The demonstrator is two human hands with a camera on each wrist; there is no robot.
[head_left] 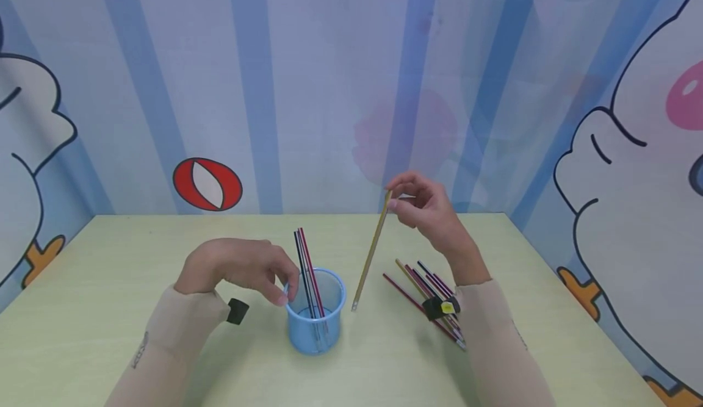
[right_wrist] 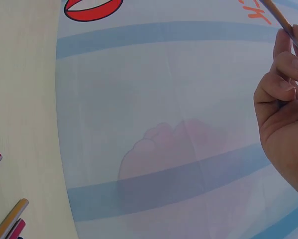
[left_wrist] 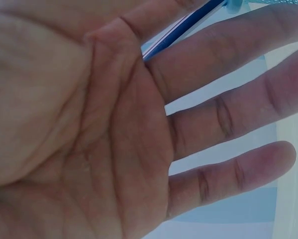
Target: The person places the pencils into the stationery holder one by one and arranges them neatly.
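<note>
My right hand (head_left: 425,212) pinches a yellow pencil (head_left: 372,248) by its upper end, between thumb and fingertips. The pencil hangs aslant, its eraser end low, to the right of a light blue translucent cup (head_left: 314,338). At the cup's left rim, my left hand (head_left: 241,266) holds on with thumb and fingers. Several dark and red pencils (head_left: 305,254) lean inside the cup. In the left wrist view the palm (left_wrist: 124,119) fills much of the picture, with a blue pencil (left_wrist: 181,31) partly hidden behind the fingers.
A loose pile of pencils (head_left: 413,286) in red, yellow and dark colours lies on the pale yellow table (head_left: 258,370), partly under the right wrist. Behind the table hangs a blue striped backdrop (head_left: 329,90) with cartoon figures.
</note>
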